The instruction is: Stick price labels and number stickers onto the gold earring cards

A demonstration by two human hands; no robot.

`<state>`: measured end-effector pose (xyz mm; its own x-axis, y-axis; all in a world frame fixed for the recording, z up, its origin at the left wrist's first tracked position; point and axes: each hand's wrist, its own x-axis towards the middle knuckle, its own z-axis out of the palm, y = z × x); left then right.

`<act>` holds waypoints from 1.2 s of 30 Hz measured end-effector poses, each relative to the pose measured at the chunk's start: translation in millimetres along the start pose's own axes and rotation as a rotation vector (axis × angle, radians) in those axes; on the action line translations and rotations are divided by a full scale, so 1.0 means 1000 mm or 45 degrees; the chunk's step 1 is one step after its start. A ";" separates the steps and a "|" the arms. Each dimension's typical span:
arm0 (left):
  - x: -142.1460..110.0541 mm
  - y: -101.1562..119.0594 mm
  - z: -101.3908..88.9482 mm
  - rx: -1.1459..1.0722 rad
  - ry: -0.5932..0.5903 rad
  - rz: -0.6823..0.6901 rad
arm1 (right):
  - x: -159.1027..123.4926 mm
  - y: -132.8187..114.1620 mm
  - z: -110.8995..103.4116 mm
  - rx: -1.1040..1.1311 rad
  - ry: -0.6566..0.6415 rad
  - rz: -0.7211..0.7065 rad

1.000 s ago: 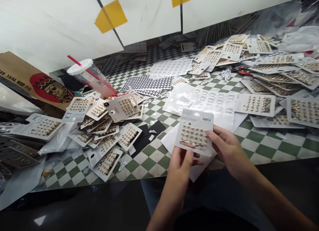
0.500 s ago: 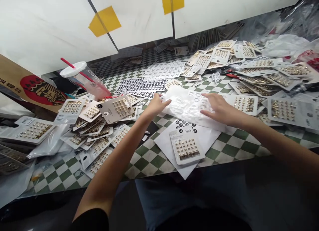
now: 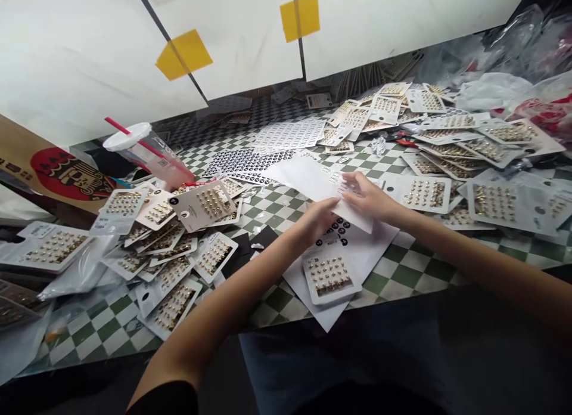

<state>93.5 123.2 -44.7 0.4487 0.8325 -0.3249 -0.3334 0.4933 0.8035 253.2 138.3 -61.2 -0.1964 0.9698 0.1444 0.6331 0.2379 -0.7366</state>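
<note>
My left hand [image 3: 319, 219] and my right hand [image 3: 369, 198] come together above the middle of the table, both gripping a white sheet [image 3: 308, 177]. Its near corner [image 3: 357, 217] hangs folded between them, and my fingers hide part of it. Just below my hands, a card of gold stud earrings [image 3: 328, 276] lies on a larger white sheet [image 3: 370, 248] printed with black round marks. Neither hand touches that card.
Heaps of earring cards [image 3: 165, 248] spread left and right across the green-and-white checkered tabletop [image 3: 402, 269]. Black-dotted sticker sheets [image 3: 248, 161] lie behind my hands. A plastic cup with a red straw [image 3: 147, 152] stands back left; plastic bags [image 3: 491, 92] pile back right.
The earring card has left my hands and lies on the printed sheet. My hands have moved from flattening the glossy white sheet to gripping it, and it is now lifted and folded.
</note>
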 end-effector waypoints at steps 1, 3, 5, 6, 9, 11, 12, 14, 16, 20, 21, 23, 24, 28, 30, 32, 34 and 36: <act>0.004 -0.002 0.001 -0.013 0.064 0.012 | 0.000 -0.002 -0.001 0.009 -0.001 -0.039; 0.007 -0.005 0.001 -0.021 0.138 0.033 | -0.002 -0.004 -0.005 0.006 0.011 -0.104; 0.007 -0.007 -0.002 -0.011 0.140 0.037 | -0.003 -0.006 -0.009 -0.009 0.045 -0.139; 0.006 -0.008 -0.003 -0.005 0.128 0.044 | -0.003 -0.007 -0.011 -0.021 0.068 -0.153; 0.004 -0.011 -0.006 0.013 0.053 0.082 | -0.002 -0.008 -0.015 -0.062 0.151 -0.210; 0.001 -0.012 -0.006 0.036 0.024 0.092 | -0.002 -0.010 -0.016 -0.102 0.196 -0.252; 0.000 -0.013 -0.006 0.054 0.014 0.085 | -0.003 -0.011 -0.016 -0.122 0.198 -0.270; -0.002 -0.013 -0.005 0.097 0.012 0.065 | -0.006 -0.015 -0.015 -0.161 0.174 -0.298; -0.004 -0.014 -0.005 0.143 0.054 0.068 | -0.009 -0.020 -0.013 -0.183 0.142 -0.302; -0.004 -0.017 -0.004 0.267 0.197 0.102 | -0.011 -0.022 -0.009 -0.177 0.176 -0.271; -0.004 -0.017 -0.004 0.294 0.223 0.097 | -0.011 -0.022 -0.008 -0.171 0.194 -0.270; -0.006 -0.018 -0.002 0.329 0.267 0.081 | -0.010 -0.020 -0.009 -0.174 0.244 -0.260; -0.007 -0.018 -0.001 0.336 0.288 0.068 | -0.010 -0.020 -0.009 -0.179 0.272 -0.244; -0.012 -0.017 0.005 0.333 0.356 0.002 | -0.011 -0.019 -0.012 -0.170 0.267 -0.221; -0.013 -0.017 0.007 0.325 0.378 -0.024 | -0.011 -0.019 -0.013 -0.170 0.177 -0.258; -0.012 -0.018 0.008 0.314 0.387 -0.030 | -0.009 -0.018 -0.016 -0.163 0.153 -0.253; -0.011 -0.018 0.009 0.303 0.395 -0.030 | -0.007 -0.015 -0.020 -0.152 0.258 -0.206; -0.011 -0.016 0.010 0.255 0.358 -0.020 | -0.008 -0.014 -0.024 -0.168 0.413 -0.181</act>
<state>102.0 103.7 -49.6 0.1975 0.8757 -0.4405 -0.1464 0.4707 0.8701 263.8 128.7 -35.7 -0.0552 0.8882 0.4562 0.7116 0.3555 -0.6060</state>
